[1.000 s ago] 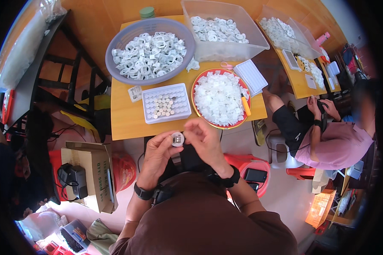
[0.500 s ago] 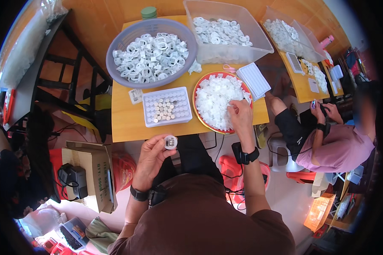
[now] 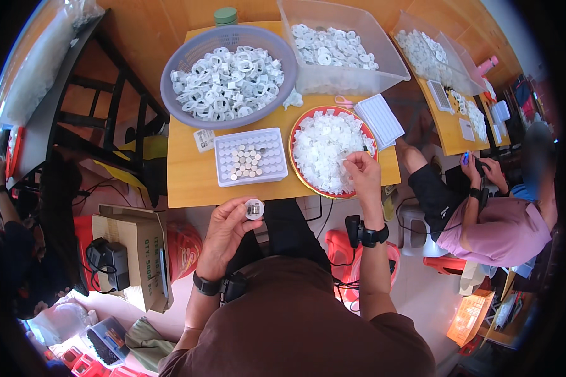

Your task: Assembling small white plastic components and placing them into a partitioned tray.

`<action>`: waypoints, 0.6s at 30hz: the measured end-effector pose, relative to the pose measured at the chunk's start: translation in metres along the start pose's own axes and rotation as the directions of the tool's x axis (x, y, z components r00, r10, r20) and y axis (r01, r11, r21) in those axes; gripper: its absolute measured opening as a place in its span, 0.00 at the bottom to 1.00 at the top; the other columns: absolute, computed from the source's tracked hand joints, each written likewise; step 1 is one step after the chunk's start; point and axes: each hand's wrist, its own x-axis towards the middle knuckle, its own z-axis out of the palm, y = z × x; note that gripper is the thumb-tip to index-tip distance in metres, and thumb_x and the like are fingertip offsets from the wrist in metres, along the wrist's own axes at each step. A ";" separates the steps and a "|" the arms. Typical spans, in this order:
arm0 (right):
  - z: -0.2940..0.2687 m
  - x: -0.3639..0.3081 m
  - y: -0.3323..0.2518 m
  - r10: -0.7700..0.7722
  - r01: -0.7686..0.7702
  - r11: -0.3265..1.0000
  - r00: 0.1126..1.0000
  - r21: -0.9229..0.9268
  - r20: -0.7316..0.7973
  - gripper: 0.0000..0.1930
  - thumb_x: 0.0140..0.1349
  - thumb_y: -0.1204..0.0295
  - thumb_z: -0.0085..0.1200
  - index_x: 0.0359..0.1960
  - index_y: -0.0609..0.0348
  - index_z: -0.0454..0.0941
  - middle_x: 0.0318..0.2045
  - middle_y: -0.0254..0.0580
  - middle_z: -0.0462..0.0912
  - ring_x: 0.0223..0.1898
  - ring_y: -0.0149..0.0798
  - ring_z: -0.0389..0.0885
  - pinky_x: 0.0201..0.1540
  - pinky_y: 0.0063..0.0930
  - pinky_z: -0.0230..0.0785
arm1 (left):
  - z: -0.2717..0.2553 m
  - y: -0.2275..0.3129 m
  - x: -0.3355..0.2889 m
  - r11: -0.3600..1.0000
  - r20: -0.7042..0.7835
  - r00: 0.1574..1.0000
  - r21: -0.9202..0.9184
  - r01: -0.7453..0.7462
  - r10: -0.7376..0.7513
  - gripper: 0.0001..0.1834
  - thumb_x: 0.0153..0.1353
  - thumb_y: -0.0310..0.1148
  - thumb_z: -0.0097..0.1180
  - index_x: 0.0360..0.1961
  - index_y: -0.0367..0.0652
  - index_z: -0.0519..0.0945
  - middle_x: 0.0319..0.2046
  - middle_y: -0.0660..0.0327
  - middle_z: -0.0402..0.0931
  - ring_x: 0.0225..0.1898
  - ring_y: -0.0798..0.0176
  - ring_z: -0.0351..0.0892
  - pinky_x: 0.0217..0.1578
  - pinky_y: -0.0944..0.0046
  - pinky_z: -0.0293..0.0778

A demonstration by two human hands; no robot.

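Note:
Between the thumb and fingers of my left hand (image 3: 227,229) is a small round white plastic part (image 3: 254,209) with metal pieces in its middle, held just off the table's front edge. My right hand (image 3: 365,176) is pinched at the right front rim of a red-edged round tray (image 3: 294,164) heaped with small translucent white pieces (image 3: 324,147). Whatever lies in its fingertips is too small to make out. Left of that tray, a white compartment tray (image 3: 251,180) carries several silvery button cells (image 3: 246,161).
A grey-purple basket (image 3: 170,103) and a clear bin (image 3: 352,81), both full of white plastic parts, stand at the back of the wooden table (image 3: 195,182). White trays (image 3: 380,119) and pink scissors (image 3: 343,100) lie at right. Another person (image 3: 484,220) sits further right.
My right hand has drawn back slightly toward the tray's right rim, its fingers pinched. My left hand keeps holding the round part. The whole view has shifted a little.

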 end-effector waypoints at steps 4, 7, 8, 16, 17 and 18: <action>-0.004 -0.006 -0.017 0.098 -0.118 0.963 0.991 0.242 0.095 0.04 0.53 0.76 0.55 0.29 0.62 0.74 0.27 0.33 0.77 0.25 0.27 0.76 0.28 0.18 0.67 | 0.000 0.001 -0.001 1.000 0.008 1.000 0.007 0.006 -0.006 0.14 0.61 0.31 0.49 0.46 0.34 0.74 0.40 0.53 0.76 0.38 0.63 0.78 0.38 0.66 0.79; -0.001 -0.010 -0.028 0.133 -0.183 0.915 0.978 0.360 0.160 0.04 0.56 0.76 0.52 0.33 0.62 0.73 0.27 0.35 0.76 0.29 0.29 0.79 0.28 0.17 0.69 | 0.001 0.000 -0.002 1.000 0.031 0.999 0.001 0.016 -0.016 0.14 0.61 0.31 0.49 0.46 0.34 0.74 0.40 0.54 0.76 0.38 0.64 0.79 0.37 0.66 0.79; 0.000 -0.011 -0.030 0.138 -0.209 0.883 0.971 0.421 0.193 0.05 0.57 0.76 0.52 0.34 0.62 0.72 0.28 0.35 0.76 0.30 0.30 0.79 0.29 0.18 0.70 | 0.002 -0.001 -0.001 1.000 0.032 0.999 0.001 0.016 -0.016 0.14 0.61 0.31 0.49 0.46 0.34 0.74 0.40 0.54 0.76 0.38 0.64 0.79 0.37 0.66 0.79; 0.024 -0.024 -0.054 0.085 -0.227 0.835 0.953 0.501 0.291 0.07 0.58 0.78 0.50 0.38 0.63 0.72 0.30 0.39 0.77 0.28 0.31 0.79 0.30 0.18 0.72 | 0.001 0.002 -0.006 1.000 0.032 0.999 -0.010 0.022 -0.021 0.15 0.61 0.31 0.49 0.46 0.33 0.73 0.39 0.55 0.76 0.37 0.65 0.78 0.37 0.67 0.78; 0.028 -0.027 -0.062 0.091 -0.228 0.849 0.951 0.477 0.294 0.06 0.58 0.78 0.50 0.37 0.64 0.73 0.31 0.39 0.78 0.28 0.30 0.79 0.31 0.18 0.72 | 0.002 0.003 -0.007 1.000 0.013 1.000 -0.011 0.009 -0.009 0.15 0.61 0.31 0.49 0.46 0.33 0.73 0.39 0.55 0.76 0.37 0.65 0.78 0.37 0.67 0.78; 0.032 -0.033 -0.069 0.098 -0.232 0.862 0.949 0.452 0.300 0.06 0.57 0.78 0.50 0.36 0.65 0.74 0.32 0.40 0.78 0.27 0.29 0.78 0.31 0.18 0.72 | 0.004 0.004 -0.007 1.000 0.012 1.000 -0.007 0.022 -0.022 0.15 0.61 0.31 0.49 0.46 0.33 0.73 0.39 0.56 0.76 0.37 0.66 0.78 0.37 0.67 0.78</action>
